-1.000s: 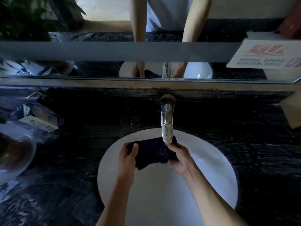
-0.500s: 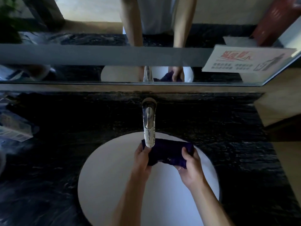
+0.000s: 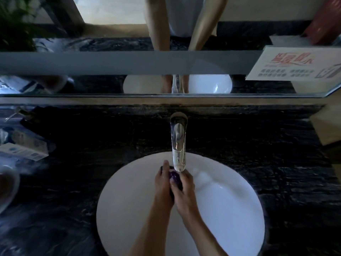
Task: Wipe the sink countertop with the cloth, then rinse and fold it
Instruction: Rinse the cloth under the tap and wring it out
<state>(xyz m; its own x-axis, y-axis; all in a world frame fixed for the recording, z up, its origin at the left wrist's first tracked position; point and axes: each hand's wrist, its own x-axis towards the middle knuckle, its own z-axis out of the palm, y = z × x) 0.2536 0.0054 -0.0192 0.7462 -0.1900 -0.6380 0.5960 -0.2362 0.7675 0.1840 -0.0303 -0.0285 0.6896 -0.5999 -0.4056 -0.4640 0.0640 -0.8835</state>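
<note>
- Purple, wet-looking cloth sits bunched into a small wad directly under the spout of the chrome tap, over the far part of the round white sink basin.
- Only a small part of the cloth shows between the two hands; the rest is hidden by fingers and palms.
- On the tap's left side, the left hand is curled around the cloth, fingers pointing toward the tap, pressing the wad from that side.
- On the tap's right side, the right hand is likewise closed on the cloth, pressed against the left hand so the wad is squeezed between them.
- Both bare forearms run from the near edge of the basin up toward the tap.
- Whether water runs from the tap cannot be told.
- Black, white-veined stone worktop surrounds the basin and carries the tap at its far rim.
- Well to the left of the tap, a small white-and-blue cardboard box lies flat on the worktop.
- Behind the tap, a wall mirror reflects the basin, the tap and the person's arms.
- Up and to the right of the tap, a white printed card with red lettering stands against the mirror.
</note>
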